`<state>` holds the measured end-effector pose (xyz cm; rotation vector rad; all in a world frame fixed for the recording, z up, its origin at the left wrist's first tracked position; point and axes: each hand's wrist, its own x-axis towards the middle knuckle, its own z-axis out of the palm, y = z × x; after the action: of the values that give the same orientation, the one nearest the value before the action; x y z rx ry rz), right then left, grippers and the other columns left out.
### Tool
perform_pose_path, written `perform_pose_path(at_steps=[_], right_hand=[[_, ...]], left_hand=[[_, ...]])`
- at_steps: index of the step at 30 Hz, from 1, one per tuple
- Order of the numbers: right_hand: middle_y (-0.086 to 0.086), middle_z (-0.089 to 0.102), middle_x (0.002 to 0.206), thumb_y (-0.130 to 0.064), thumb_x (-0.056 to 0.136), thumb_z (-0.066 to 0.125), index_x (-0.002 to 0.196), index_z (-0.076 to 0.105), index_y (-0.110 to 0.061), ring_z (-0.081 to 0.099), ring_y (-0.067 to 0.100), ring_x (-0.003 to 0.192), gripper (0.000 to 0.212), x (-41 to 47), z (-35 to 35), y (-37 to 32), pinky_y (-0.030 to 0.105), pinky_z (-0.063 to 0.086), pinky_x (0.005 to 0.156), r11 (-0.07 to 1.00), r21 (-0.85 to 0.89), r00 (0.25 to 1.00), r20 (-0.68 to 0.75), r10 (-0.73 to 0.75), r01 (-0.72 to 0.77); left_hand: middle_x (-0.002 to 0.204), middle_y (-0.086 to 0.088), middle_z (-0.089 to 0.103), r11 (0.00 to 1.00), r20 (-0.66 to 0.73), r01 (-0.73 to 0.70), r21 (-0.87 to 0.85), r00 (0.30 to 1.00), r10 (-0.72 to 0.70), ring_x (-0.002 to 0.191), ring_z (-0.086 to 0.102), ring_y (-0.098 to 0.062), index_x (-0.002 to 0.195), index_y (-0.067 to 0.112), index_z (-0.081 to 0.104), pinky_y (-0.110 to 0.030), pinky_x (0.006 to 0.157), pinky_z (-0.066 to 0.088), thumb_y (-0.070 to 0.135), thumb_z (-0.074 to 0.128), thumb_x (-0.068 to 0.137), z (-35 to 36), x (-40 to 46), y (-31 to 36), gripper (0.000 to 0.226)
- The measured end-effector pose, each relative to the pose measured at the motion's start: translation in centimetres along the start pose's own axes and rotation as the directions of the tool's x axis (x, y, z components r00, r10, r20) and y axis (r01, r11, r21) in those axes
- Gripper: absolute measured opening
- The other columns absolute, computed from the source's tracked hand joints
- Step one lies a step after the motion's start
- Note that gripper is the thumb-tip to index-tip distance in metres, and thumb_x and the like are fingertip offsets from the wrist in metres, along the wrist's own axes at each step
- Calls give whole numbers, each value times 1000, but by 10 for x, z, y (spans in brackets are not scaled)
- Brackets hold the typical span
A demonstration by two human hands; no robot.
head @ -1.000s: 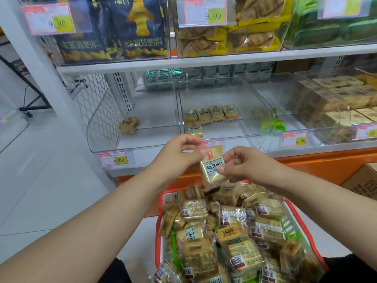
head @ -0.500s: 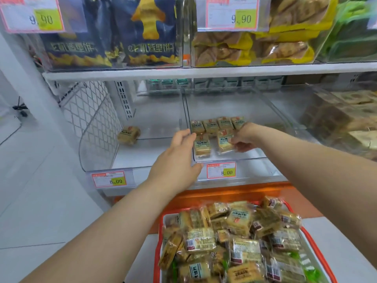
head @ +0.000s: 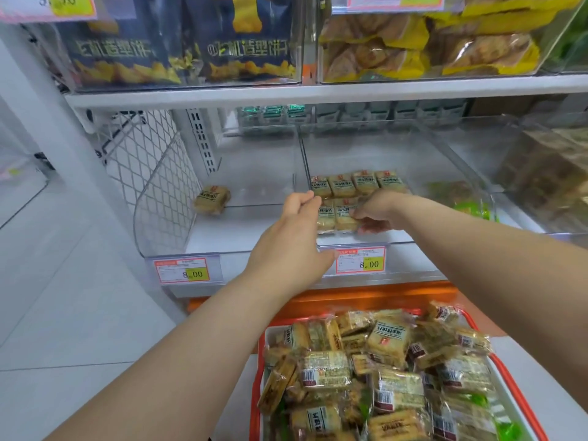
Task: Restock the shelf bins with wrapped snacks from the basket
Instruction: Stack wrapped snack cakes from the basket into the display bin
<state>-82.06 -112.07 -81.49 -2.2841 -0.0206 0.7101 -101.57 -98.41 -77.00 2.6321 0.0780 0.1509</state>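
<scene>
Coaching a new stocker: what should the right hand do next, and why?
Probably release and draw back toward the basket. The right hand already has its snack down in the middle bin, beside the front-row pack, and the basket looks full.

Bright, even light falls from above me; shadows stay faint. Glare hazes the clear bin walls (head: 471, 160) at three o'clock, clouding what sits behind them. The wide lens bows the shelf edge (head: 318, 90) and stretches my forearms. Wrappers in the basket (head: 521, 405) at five o'clock smear slightly.
</scene>
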Motion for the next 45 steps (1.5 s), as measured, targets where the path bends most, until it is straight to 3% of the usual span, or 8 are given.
perform_pose_path(at_steps=[7, 11, 15, 25, 31, 35, 38, 45], right_hand=[[17, 69, 107, -13, 96, 58, 107, 60, -4, 70, 27, 89, 14, -20, -16, 6, 37, 58, 80, 997, 73, 995, 93, -39, 32], [12, 62, 111, -32, 98, 54, 113, 55, -3, 63, 23, 75, 33, -50, -19, 12, 36, 58, 78, 963, -256, 995, 79, -59, 78], [18, 58, 129, -46, 101, 41, 132, 52, -2, 58, 32, 109, 55, -96, -15, 25, 37, 46, 91, 761, -624, 954, -82, -288, 176], [4, 53, 135, -39, 96, 53, 130, 54, -20, 45, 24, 126, 39, -193, -1, 99, 38, 35, 106, 668, -649, 777, -183, -602, 364], [8, 63, 118, -21, 93, 54, 116, 62, -13, 57, 28, 108, 26, -153, -14, 50, 32, 44, 81, 824, -504, 804, -362, -472, 257], [15, 61, 102, -15, 91, 60, 111, 61, -1, 64, 31, 93, 24, -99, -22, 13, 33, 50, 73, 892, -442, 945, -245, -218, 91], [14, 55, 116, -18, 89, 68, 115, 55, -1, 67, 30, 99, 34, -67, -24, 3, 41, 56, 88, 954, -297, 998, -67, 18, -37], [19, 72, 99, -11, 84, 68, 92, 68, 0, 72, 26, 87, 14, -19, -3, -2, 42, 57, 88, 937, -348, 989, -121, -88, 41]], left_hand=[[158, 18, 5, 1000, 21, -7, -2, 1000, 7, 128, 48, -17, 155, 21, 17, -36, 100, 45, 37, 70, 87, -1, -5, -1, 87], [160, 21, -9, 1000, 47, -18, 4, 999, 18, 139, 37, -17, 156, 22, 12, -37, 105, 42, 36, 68, 89, 2, -13, -2, 88], [162, 14, -14, 995, 22, -65, 73, 998, 63, 147, 20, -20, 156, 22, 12, -37, 113, 31, 34, 64, 92, 11, -31, 1, 83], [163, 9, -4, 962, 70, -178, 204, 983, 167, 150, 4, -19, 153, 29, 18, -40, 120, 14, 39, 61, 93, 34, -83, 18, 75], [162, 5, -19, 986, 56, -2, 165, 998, -7, 150, 8, -24, 155, 33, 3, -43, 118, 21, 40, 65, 90, 18, -60, 9, 90], [163, 9, -15, 997, 80, 18, 75, 996, -24, 148, 19, -22, 156, 26, -6, -41, 115, 31, 37, 67, 89, 12, -42, 5, 99], [164, 8, -10, 997, 75, -8, 82, 997, 1, 150, 15, -19, 156, 23, -8, -39, 117, 27, 38, 65, 90, 10, -36, 1, 100], [162, 15, -8, 995, 38, -54, 81, 998, 51, 146, 25, -17, 156, 25, -6, -35, 110, 33, 36, 64, 91, 8, -33, -7, 96]])
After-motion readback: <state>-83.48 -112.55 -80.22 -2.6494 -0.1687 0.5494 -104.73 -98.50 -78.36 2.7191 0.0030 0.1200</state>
